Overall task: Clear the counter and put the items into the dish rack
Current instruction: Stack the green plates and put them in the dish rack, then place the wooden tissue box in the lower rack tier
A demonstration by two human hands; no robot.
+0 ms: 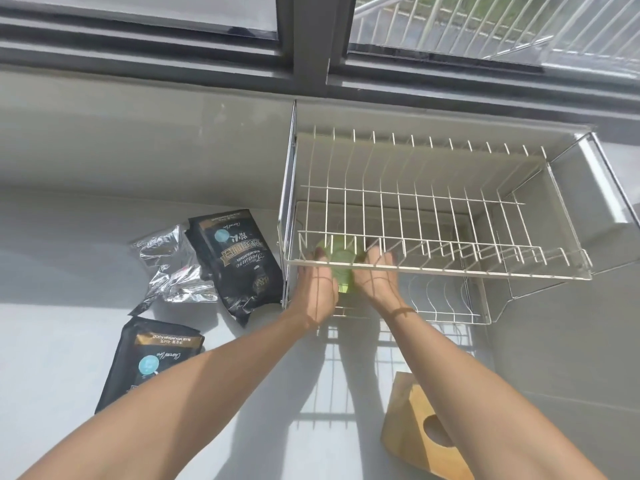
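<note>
Hands meet under the top tier of the rack: the left hand and right hand press in from either side of a pale green item (a cup or small bowl, too hidden by wire and fingers to name), holding it between them just inside the rack's lower level. The step in hand looks like the placing of this item, nearly done; whether it already rests on the lower wires cannot be told. Next comes setting it down steady among the prongs, loosening both grips and drawing the arms back out without catching the upper tier's front rail. Much is left on the counter: two black bags and a crumpled foil bag lie to the left of the rack, and a wooden box with a round hole sits near the right forearm. The bags are soft and flat, so they will likely need standing between the wires.
</note>
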